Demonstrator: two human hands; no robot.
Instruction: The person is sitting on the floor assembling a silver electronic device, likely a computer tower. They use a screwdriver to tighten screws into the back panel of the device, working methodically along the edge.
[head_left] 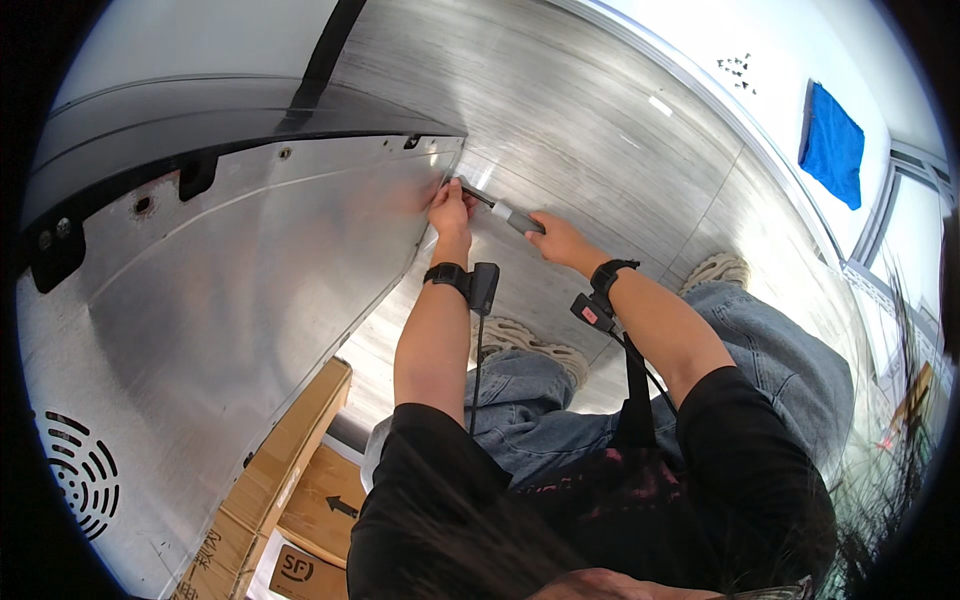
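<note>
A large bare metal panel of a cabinet stands upright on my left. At its far corner my left hand is closed, thumb up, its fingertips at the tip end of a screwdriver. Whether a small part is also between those fingers is hidden. My right hand grips the back of the screwdriver's grey and white handle, and the dark shaft slants toward the panel's edge. Each wrist wears a black strap with a small box, the left one and the right one both trailing cables.
Cardboard boxes lie beside the panel at the lower left. Black brackets and holes line the panel's top edge; vent slots mark its near end. A blue cloth hangs on the white wall, right of the grey plank floor.
</note>
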